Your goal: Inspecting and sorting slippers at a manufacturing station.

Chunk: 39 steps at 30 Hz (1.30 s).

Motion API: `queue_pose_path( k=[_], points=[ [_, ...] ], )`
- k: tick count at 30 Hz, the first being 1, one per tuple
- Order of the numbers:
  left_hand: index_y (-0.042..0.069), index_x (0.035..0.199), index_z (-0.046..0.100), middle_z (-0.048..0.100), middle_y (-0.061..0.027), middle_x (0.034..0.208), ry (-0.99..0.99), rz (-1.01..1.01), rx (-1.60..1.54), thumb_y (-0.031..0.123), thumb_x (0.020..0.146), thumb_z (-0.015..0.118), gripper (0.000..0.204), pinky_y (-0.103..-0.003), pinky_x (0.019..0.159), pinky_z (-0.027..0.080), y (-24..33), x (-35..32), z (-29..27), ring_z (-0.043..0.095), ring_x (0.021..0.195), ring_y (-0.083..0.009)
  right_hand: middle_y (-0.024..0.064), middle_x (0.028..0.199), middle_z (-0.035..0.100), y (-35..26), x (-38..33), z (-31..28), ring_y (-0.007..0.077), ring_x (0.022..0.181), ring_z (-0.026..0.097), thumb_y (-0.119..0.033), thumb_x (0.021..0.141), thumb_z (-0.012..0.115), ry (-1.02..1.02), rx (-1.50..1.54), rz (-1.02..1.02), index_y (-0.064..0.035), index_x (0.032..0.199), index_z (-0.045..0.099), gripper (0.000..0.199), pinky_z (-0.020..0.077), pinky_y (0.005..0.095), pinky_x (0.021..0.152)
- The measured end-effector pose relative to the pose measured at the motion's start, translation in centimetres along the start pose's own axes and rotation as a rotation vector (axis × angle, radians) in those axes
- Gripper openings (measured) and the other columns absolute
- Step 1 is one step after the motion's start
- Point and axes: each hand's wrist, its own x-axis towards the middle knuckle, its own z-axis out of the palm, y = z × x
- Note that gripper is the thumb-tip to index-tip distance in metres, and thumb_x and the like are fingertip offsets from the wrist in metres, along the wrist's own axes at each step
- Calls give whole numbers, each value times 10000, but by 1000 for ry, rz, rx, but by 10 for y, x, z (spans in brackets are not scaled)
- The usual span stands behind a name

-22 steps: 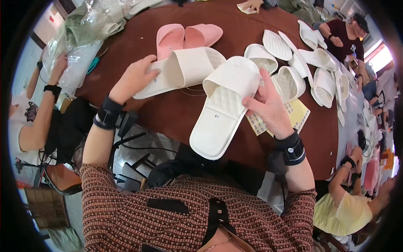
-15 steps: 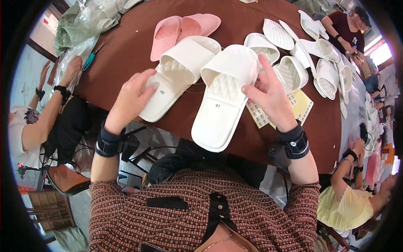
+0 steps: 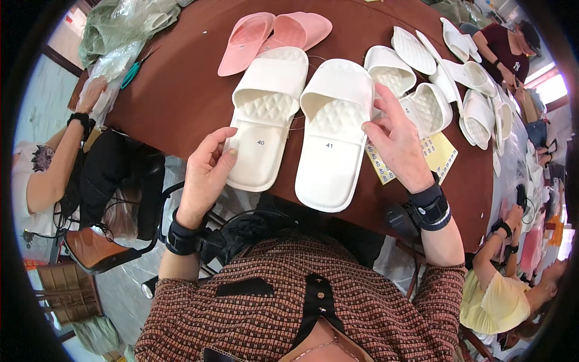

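Two white slippers lie side by side in front of me, toes pointing away and heels toward me. My left hand (image 3: 210, 172) is at the outer edge of the left white slipper (image 3: 256, 163), its bent fingers and thumb on the rim. On the right white slipper (image 3: 329, 172), my right hand (image 3: 398, 139) has its thumb on the inner rim and its fingers along the side of the strap. Each slipper has a small printed mark on its insole. A thin clear loop shows between the two.
Pink slippers (image 3: 247, 45) lie beyond the white pair. Several more white slippers (image 3: 429, 108) are heaped at the right, beside yellow label sheets (image 3: 443, 154). Teal-handled scissors (image 3: 129, 75) and plastic wrapping (image 3: 129, 30) are at the left. Other people work around the brown-covered table (image 3: 175, 96).
The left slipper has turned from a slant to nearly straight, parallel with the right one. My left hand has moved right and toward me with it; the right slipper has shifted slightly right.
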Motion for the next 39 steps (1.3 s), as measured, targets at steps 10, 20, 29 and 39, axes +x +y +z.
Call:
queue_pose_path(
  k=[10, 20, 29, 39],
  points=[
    [-2, 1310, 557, 597, 10, 965, 2, -1, -158, -19, 951, 576, 360, -198, 752, 456, -2, -6, 8, 541, 829, -37, 261, 1100, 633, -8, 4, 3, 362, 863, 655, -54, 886, 607, -28, -151, -25, -9, 1412, 438, 555, 509, 418, 799],
    [12, 1235, 605, 546, -37, 1058, -3, 59, 36, -19, 846, 676, 397, -240, 718, 472, -2, -9, 10, 529, 783, -89, 256, 1241, 597, 9, 3, 9, 422, 1075, 613, -16, 887, 601, 7, -180, -166, -22, 1367, 474, 497, 503, 432, 919],
    [11, 1233, 603, 556, -46, 1018, 12, 101, 145, -7, 852, 674, 388, -264, 715, 472, 5, -9, 13, 522, 773, -117, 211, 1174, 608, 4, 0, 6, 272, 775, 644, -10, 891, 606, 43, -85, -167, -42, 1372, 497, 495, 525, 372, 739],
    [6, 1187, 636, 589, -108, 1086, -56, 138, 395, 66, 844, 735, 362, -308, 727, 503, 30, -6, 9, 561, 781, -175, 143, 1074, 586, 9, -4, 5, 197, 747, 627, 6, 898, 603, 84, -45, -203, -27, 1337, 521, 448, 520, 325, 708]
  ],
)
